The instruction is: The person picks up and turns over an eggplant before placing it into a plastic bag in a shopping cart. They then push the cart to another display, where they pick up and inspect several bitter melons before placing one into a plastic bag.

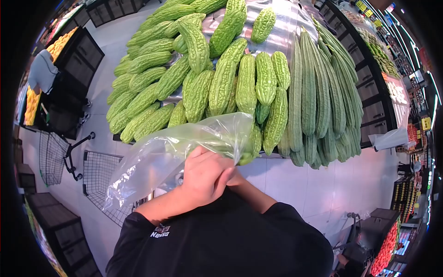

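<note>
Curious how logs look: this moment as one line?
left hand: gripping bag | right hand: against left, mostly hidden | bag: clear, crumpled | behind: bitter melons, ridged gourds

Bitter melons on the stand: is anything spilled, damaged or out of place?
Nothing spilled or visibly damaged. The bitter melons lie loosely heaped, a few crossing over others near the top, and the long ridged gourds overhang the front edge of the stand. The held bag looks intact.

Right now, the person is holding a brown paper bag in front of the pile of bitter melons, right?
Not quite. The head view shows the bag is clear plastic, not brown paper; the left hand does hold it in front of the bitter melons.
</note>
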The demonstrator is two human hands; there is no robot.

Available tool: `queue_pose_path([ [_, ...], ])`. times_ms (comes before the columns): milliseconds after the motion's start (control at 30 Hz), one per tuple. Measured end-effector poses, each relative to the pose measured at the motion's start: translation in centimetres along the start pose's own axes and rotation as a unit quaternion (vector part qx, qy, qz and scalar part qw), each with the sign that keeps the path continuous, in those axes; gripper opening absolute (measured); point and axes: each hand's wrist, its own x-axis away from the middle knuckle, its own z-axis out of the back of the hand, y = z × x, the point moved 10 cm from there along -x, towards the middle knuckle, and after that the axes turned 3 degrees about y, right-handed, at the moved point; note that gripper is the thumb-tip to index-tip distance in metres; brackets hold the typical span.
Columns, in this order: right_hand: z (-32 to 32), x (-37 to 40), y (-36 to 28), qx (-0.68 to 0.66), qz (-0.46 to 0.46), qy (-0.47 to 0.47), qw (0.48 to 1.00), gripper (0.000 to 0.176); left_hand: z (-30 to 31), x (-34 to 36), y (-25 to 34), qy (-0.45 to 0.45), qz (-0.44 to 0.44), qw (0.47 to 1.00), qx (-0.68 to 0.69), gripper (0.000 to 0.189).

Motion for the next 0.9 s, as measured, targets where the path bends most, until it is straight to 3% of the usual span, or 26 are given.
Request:
queue_pose_path([
  [167, 0.8, -1.4, -4.8, -0.144, -0.071, -0.035, 0.986, 0.038, -6.1, -0.2, 3.7, -0.080, -0.100, 0.991, 0.045, 0.017],
  [267, 2.4, -1.6, -6.5, -0.178, -0.089, -0.056, 0.978, 0.037, -10.8, 0.3, 5.5, -0.224, -0.144, 0.963, 0.028, 0.015],
  [400, 4.8, -1.5, -7.8, -0.206, -0.101, -0.086, 0.970, 0.037, -14.6, 0.8, 6.2, -0.251, -0.140, 0.958, 0.012, 0.015],
  [467, 5.8, -1.2, -7.8, -0.210, -0.109, -0.093, 0.967, 0.037, -15.0, 0.7, 6.5, -0.221, -0.124, 0.967, 0.022, 0.013],
  [633, 7.3, -0.6, -8.1, -0.223, -0.122, -0.107, 0.961, 0.036, -14.3, 0.3, 6.4, -0.255, -0.036, 0.964, 0.062, 0.019],
  [700, 7.4, -0.4, -8.2, -0.217, -0.118, -0.113, 0.962, 0.036, -14.0, 0.0, 5.9, -0.217, -0.003, 0.973, 0.074, 0.019],
  [900, 3.3, -1.1, -6.5, -0.098, -0.061, -0.141, 0.983, 0.036, -16.0, 1.2, 5.9, -0.265, 0.043, 0.963, 0.036, 0.018],
])
